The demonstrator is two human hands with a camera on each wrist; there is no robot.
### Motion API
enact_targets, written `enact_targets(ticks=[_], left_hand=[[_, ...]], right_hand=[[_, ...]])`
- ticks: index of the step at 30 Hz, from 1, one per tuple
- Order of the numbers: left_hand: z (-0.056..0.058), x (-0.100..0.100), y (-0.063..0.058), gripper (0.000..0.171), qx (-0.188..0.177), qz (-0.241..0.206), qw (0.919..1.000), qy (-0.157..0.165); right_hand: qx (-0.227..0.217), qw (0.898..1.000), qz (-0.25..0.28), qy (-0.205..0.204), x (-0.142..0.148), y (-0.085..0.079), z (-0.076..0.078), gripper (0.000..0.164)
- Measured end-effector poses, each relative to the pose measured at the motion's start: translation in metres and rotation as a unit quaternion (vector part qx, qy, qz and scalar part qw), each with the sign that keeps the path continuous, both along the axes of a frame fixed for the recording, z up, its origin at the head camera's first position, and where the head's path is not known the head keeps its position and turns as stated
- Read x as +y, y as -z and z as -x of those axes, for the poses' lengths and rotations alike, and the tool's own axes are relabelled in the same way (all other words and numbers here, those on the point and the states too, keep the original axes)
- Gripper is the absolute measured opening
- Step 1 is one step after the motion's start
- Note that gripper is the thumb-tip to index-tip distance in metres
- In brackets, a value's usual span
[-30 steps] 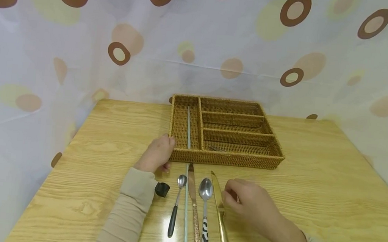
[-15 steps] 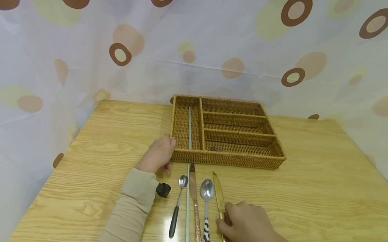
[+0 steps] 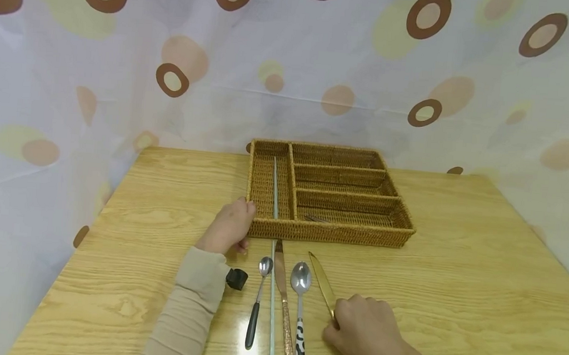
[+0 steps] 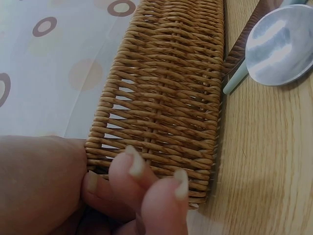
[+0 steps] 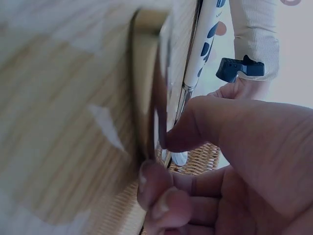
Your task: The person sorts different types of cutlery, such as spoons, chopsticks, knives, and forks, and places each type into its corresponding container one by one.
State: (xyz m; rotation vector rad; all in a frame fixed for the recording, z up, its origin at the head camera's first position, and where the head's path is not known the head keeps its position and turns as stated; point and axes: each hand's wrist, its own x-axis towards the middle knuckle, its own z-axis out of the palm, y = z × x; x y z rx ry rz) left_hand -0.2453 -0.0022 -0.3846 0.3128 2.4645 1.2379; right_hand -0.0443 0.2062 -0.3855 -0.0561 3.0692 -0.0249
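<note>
My left hand point(image 3: 227, 227) holds the near left corner of a woven wicker cutlery tray point(image 3: 330, 234). Its fingertips show at the tray's end wall point(image 4: 161, 98) in the left wrist view. With thumb and fingers, my right hand point(image 3: 369, 334) pinches a gold table knife point(image 3: 324, 284) by the handle, which is partly hidden under the hand. The handle point(image 5: 146, 73) appears between thumb and fingertips in the right wrist view. Left of it lie a spoon with a black-and-white handle point(image 3: 301, 279), a knife with a glittery copper handle point(image 3: 281, 277) and a small black-handled spoon point(image 3: 252, 322).
A long pale green stick point(image 3: 272, 316) lies on the wooden table point(image 3: 459, 258) among the cutlery. A similar stick point(image 3: 276, 185) sits in the tray's left compartment, and a fork-like metal piece point(image 3: 316, 218) in the near right one. Patterned cloth point(image 3: 293, 61) hangs behind.
My right hand has come down toward me onto the gold knife's handle and taken hold of it. The handle end has swung to the right. My left hand stays at the tray corner.
</note>
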Motion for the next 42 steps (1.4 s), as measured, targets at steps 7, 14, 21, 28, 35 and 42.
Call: enact_targets(ticks=[7, 14, 21, 28, 35, 42], left_hand=[[0.001, -0.004, 0.002, 0.058, -0.002, -0.003, 1.0, -0.001], [0.0, -0.005, 0.003, 0.056, -0.004, -0.004, 1.0, -0.004], [0.001, -0.003, 0.002, 0.059, -0.008, -0.009, 0.9999, -0.003], [0.001, -0.001, 0.0, 0.059, 0.0, -0.004, 1.0, 0.001], [0.0, -0.002, -0.001, 0.059, -0.001, -0.004, 1.0, 0.001], [0.002, 0.0, 0.0, 0.058, -0.004, -0.002, 1.0, 0.003]], right_hand=[[0.0, 1.0, -0.029, 0.009, 0.002, 0.0, 0.0, 0.025], [-0.017, 1.0, -0.024, 0.01, 0.009, 0.001, -0.001, 0.019], [-0.024, 1.0, 0.008, 0.011, 0.02, 0.0, 0.001, 0.016], [-0.006, 1.0, -0.001, -0.019, 0.033, -0.006, 0.001, 0.019], [0.029, 0.995, 0.037, -0.093, 0.049, -0.024, 0.009, 0.021], [-0.019, 0.987, 0.113, -0.115, 0.062, -0.044, 0.023, 0.011]])
